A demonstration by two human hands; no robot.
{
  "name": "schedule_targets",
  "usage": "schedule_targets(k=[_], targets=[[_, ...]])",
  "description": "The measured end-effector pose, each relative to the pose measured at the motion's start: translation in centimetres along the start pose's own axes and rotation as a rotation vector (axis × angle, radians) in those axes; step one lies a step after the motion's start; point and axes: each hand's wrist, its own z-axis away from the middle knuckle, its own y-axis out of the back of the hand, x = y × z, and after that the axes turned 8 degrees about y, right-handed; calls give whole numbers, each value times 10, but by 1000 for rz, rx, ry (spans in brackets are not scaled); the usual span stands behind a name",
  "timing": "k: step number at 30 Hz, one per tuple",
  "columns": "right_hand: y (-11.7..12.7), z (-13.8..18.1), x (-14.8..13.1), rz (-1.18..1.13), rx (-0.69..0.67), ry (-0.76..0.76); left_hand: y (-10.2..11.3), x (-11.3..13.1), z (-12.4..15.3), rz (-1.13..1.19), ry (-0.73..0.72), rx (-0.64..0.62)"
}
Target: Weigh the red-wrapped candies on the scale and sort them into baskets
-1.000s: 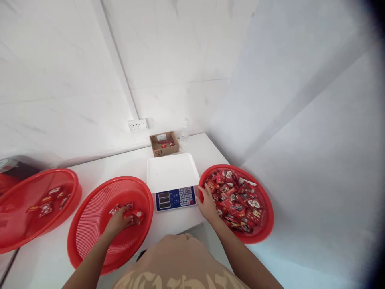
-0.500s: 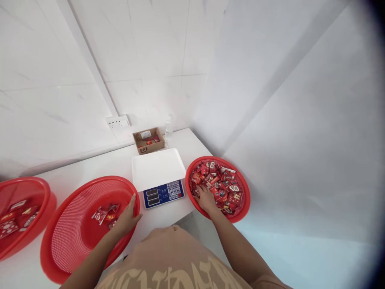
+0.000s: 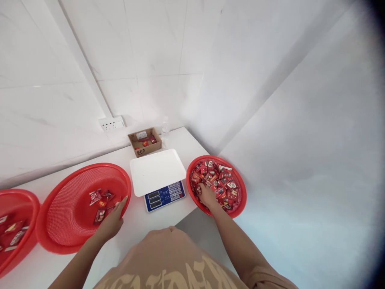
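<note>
My left hand (image 3: 112,221) lies over the near right rim of the middle red basket (image 3: 63,196), fingers stretched toward a few red candy packets (image 3: 100,200) inside; it holds nothing I can see. My right hand (image 3: 207,195) reaches into the right red basket (image 3: 240,188), which is heaped with several red candy packets (image 3: 221,182). Its fingers curl down among the packets and their tips are hidden. Between the two baskets stands a scale with a white pan (image 3: 157,170) and a blue keypad (image 3: 165,194).
A third red basket (image 3: 18,208) with packets sits at the far left edge. A small cardboard box (image 3: 144,141) and a clear bottle (image 3: 165,127) stand at the back by the wall, under a socket strip (image 3: 112,123). White walls close off the back and right.
My left hand has drawn back from the packets in the middle basket to its near rim. My right hand has gone from the basket's edge into the heap. The view has shifted right.
</note>
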Motion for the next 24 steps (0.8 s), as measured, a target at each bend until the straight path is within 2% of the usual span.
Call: schedule_targets(k=[4, 12, 24], targets=[[2, -7, 1, -31, -1, -75, 10, -1, 2, -53, -35, -49], [3, -4, 9, -48, -42, -84, 18, -17, -2, -111, -113, -155], [-10, 0, 1, -51, -15, -63, 22, -43, 1, -23, -143, -196]])
